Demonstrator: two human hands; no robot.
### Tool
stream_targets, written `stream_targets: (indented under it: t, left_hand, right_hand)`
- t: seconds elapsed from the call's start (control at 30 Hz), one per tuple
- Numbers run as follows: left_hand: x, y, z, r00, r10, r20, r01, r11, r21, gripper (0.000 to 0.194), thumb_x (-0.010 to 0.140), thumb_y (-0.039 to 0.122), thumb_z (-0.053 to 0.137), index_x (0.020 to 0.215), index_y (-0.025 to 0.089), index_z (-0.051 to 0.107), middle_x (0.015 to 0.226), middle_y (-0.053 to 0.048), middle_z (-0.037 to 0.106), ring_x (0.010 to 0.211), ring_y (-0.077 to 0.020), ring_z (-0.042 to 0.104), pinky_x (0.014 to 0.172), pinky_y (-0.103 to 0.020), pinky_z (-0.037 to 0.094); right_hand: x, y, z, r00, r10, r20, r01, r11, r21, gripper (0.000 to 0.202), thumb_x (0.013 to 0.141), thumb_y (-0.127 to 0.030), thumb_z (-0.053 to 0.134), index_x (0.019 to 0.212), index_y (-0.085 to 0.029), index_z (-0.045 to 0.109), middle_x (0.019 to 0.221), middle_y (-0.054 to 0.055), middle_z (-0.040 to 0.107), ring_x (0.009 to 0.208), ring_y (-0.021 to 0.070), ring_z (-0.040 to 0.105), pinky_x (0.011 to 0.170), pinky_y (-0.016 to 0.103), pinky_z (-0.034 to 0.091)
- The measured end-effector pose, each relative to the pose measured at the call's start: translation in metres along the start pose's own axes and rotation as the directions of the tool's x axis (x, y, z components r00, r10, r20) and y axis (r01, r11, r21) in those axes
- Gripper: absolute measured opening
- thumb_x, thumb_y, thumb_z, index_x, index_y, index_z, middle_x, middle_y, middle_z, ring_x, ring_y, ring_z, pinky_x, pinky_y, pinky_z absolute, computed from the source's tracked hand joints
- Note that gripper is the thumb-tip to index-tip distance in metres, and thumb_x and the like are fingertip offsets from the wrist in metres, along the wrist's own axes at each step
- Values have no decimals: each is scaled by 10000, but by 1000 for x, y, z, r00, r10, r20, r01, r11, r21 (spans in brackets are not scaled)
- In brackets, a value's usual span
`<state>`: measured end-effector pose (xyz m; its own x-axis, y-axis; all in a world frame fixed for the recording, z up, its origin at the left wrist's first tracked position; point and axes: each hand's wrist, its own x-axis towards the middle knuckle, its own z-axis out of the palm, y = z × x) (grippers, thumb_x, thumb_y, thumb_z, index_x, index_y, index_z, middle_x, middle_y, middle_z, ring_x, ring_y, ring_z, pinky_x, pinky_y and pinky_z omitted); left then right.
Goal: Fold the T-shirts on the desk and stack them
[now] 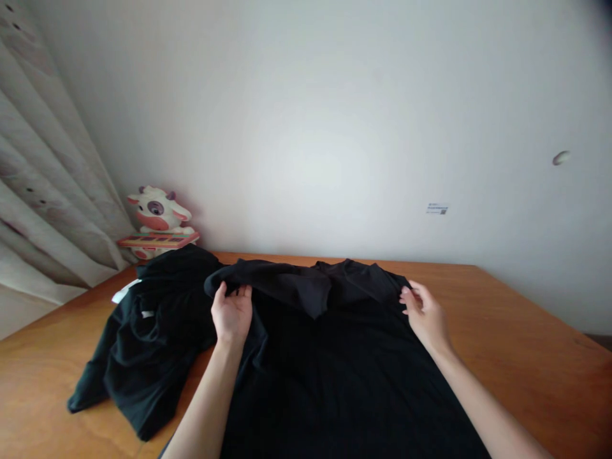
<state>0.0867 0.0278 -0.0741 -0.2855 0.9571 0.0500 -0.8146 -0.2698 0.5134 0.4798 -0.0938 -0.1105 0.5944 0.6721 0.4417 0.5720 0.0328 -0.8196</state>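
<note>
While the loosely curled left hand [233, 313] and the pinching right hand [428, 319] hold the black garment [349, 376] toward the desk's [507, 338] far edge, the left's slack hold could let its fold slump. Nearer the left edge lie dark clothes [153, 350]; a cow toy [160, 213] sits by the far-left corner, between curtain [52, 166] and pale wall [335, 127].

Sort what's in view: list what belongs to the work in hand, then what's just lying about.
In the work:
black garment, spread out, with the left hand and right hand at its far edge
wooden table under it

Lying about:
dark clothing pile, untouched, though possibly part of the work
cow toy
</note>
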Motion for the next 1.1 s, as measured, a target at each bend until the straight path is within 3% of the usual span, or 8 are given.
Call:
stream_targets:
  t: [0.23, 0.4, 0.47, 0.57, 0.7, 0.77, 0.97, 1.1]
  left_hand:
    - [3, 53, -29, 990, 61, -128, 9, 874, 486, 260, 621, 272, 500, 835, 192, 624, 912, -81, 706, 936, -290, 677, 882, -449, 551]
    - [-45, 65, -16, 799, 341, 495, -534, 24, 845, 315, 699, 366, 727, 962, 237, 610, 1182, -93, 646, 1190, -346, 557, 1067, -504, 418]
    - [-73, 51, -2, 659, 3, 752, -748, -103, 656, 345, 761, 455, 732, 1019, 246, 638, 1148, -90, 651, 1139, -320, 586, 1036, -464, 445]
    - [-104, 24, 10, 434, -596, 675, -875, -102, 473, 713, 624, 622, 830, 1223, 275, 661, 1211, -95, 650, 1129, -347, 605, 1009, -470, 471]
    - [-102, 13, 14, 335, -794, 507, -889, -88, 450, 422, 758, 476, 781, 1131, 286, 729, 1124, -73, 691, 1036, -299, 661, 907, -380, 500]
    - [-88, 20, 17, 360, -763, 536, -861, -49, 507, 175, 879, 367, 658, 1007, 281, 742, 1015, -45, 711, 944, -238, 678, 826, -308, 492]
    - [-57, 56, 18, 742, -292, 603, -650, -98, 753, 376, 907, 583, 581, 816, 220, 623, 751, -9, 608, 680, -186, 586, 631, -278, 458]
    - [-62, 78, 1, 572, -559, 600, -727, -8, 686, 343, 837, 566, 695, 879, 227, 669, 951, -31, 666, 874, -204, 643, 807, -293, 520]
  right_hand:
    - [-21, 9, -49, 975, -16, 221, 66, 972, -224, 421, 810, -618, 501, 790, -242, 691, 980, 88, 671, 963, 276, 668, 895, 430, 537]
    - [-40, -23, -52, 924, -129, 359, 289, 851, -438, 511, 835, -717, 534, 832, -241, 721, 1045, 99, 636, 1051, 306, 613, 1006, 482, 460]
    - [-50, -39, -40, 864, -206, 460, 413, 812, -412, 535, 805, -708, 618, 1031, -234, 723, 1130, 108, 641, 1096, 315, 603, 992, 478, 471]
    - [-63, -55, -22, 743, -208, 636, 544, 741, -394, 491, 766, -579, 748, 1118, -238, 723, 1129, 106, 678, 1072, 326, 627, 923, 463, 502]
    - [-61, -55, -17, 727, -142, 672, 505, 774, -382, 186, 917, -349, 571, 888, -266, 734, 951, 56, 721, 847, 247, 687, 740, 359, 511]
    - [-51, -51, -22, 818, -154, 555, 396, 850, -348, 259, 951, -382, 480, 903, -260, 704, 949, 58, 733, 812, 240, 695, 726, 355, 507]
    - [-30, -13, -77, 1000, -3, -25, -2, 984, -176, 461, 843, -649, 481, 974, -233, 630, 909, 113, 755, 859, 289, 713, 763, 390, 544]
    - [-37, 38, -131, 995, 89, -50, -101, 931, -352, 384, 760, -641, 519, 864, -283, 613, 775, 81, 728, 793, 335, 709, 744, 474, 556]
